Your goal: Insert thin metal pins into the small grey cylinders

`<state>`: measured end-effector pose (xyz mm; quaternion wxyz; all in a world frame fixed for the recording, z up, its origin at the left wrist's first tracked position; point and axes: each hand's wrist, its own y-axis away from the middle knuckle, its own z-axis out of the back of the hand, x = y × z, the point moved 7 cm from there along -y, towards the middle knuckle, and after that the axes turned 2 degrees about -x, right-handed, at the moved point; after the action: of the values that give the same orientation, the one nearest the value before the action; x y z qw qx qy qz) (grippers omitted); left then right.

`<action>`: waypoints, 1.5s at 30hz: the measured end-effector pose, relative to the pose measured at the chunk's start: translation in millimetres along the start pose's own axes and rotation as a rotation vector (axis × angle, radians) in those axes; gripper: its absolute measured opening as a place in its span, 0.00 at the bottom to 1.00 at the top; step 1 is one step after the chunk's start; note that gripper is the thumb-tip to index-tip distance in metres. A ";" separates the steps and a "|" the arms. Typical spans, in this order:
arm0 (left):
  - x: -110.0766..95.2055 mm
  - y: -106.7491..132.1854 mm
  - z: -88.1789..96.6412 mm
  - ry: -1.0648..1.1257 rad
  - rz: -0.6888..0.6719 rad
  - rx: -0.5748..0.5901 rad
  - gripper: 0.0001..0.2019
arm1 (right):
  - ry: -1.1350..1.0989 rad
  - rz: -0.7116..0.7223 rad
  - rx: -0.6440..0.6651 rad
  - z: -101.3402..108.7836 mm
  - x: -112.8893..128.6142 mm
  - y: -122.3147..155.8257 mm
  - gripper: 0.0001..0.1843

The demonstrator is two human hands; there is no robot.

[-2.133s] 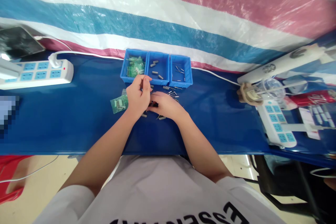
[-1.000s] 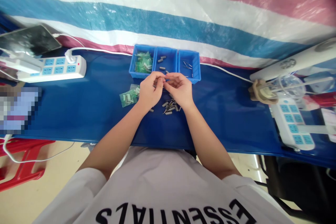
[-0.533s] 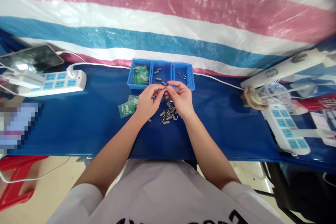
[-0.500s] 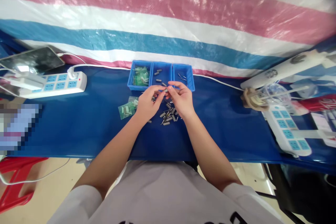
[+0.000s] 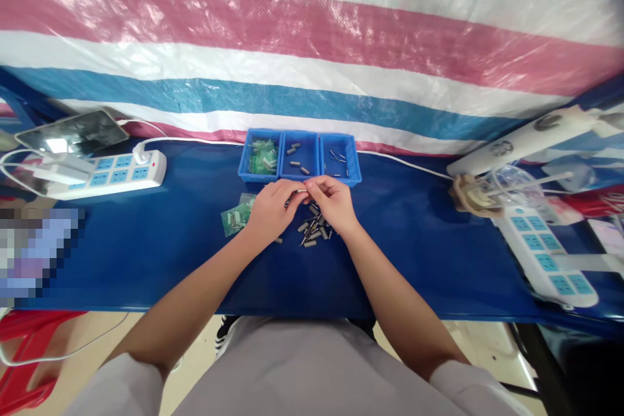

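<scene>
My left hand (image 5: pixel 266 211) and my right hand (image 5: pixel 331 205) meet fingertip to fingertip over the blue table (image 5: pixel 146 240), pinching a small metal pin (image 5: pixel 299 192) between them. Just below the fingers lies a loose pile of small grey metal parts (image 5: pixel 314 231). A small bag of green parts (image 5: pixel 234 218) lies left of my left hand. Behind the hands stand three joined blue bins (image 5: pixel 300 156): the left holds green bags, the middle grey cylinders, the right thin pins.
A white power strip (image 5: pixel 114 173) and a tablet (image 5: pixel 73 133) sit at the far left. At the right are another power strip (image 5: pixel 546 253), a clear round lens on a stand (image 5: pixel 507 185) and a white lamp arm (image 5: pixel 526 136). A striped tarp hangs behind.
My right hand rose from the pile on the table to meet my left hand. Both hands now hold the small part together. The view tilted up, so the table appears lower.
</scene>
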<state>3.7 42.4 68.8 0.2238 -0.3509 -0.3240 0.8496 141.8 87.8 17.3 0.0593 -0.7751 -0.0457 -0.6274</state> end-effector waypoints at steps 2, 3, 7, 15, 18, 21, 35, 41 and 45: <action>7.6 6.6 1.3 0.027 0.030 0.006 0.06 | 0.055 0.052 0.003 -0.7 -2.2 4.4 0.15; 11.4 8.9 2.0 0.017 0.050 0.018 0.07 | 0.082 0.058 0.015 -2.6 -3.9 6.6 0.15; 20.6 9.9 8.5 -0.028 0.052 0.033 0.11 | 0.079 0.070 -0.018 -4.9 -6.8 11.0 0.16; 28.6 9.7 4.1 0.006 0.014 0.112 0.10 | -0.032 0.046 -0.055 -3.2 -10.6 8.1 0.14; 28.2 12.4 0.7 -0.006 0.012 0.102 0.09 | -0.032 0.059 -0.060 -4.4 -10.5 9.0 0.14; 31.2 14.1 -2.0 -0.014 0.049 0.107 0.10 | 0.016 0.055 -0.079 -3.2 -11.9 9.5 0.16; 33.4 13.3 -3.3 -0.016 0.060 0.131 0.12 | 0.058 0.038 -0.097 -0.5 -12.9 7.4 0.19; 32.7 13.7 -2.5 -0.001 0.058 0.114 0.12 | 0.016 0.014 -0.071 -3.7 -11.9 8.0 0.18; 38.0 16.9 -6.0 0.027 0.131 0.112 0.12 | 0.035 0.021 -0.111 0.5 -15.9 7.1 0.18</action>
<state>-19.2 56.2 36.4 0.1913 -0.3699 -0.2492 0.8743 140.0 80.9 1.4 0.0235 -0.7665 -0.0016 -0.6419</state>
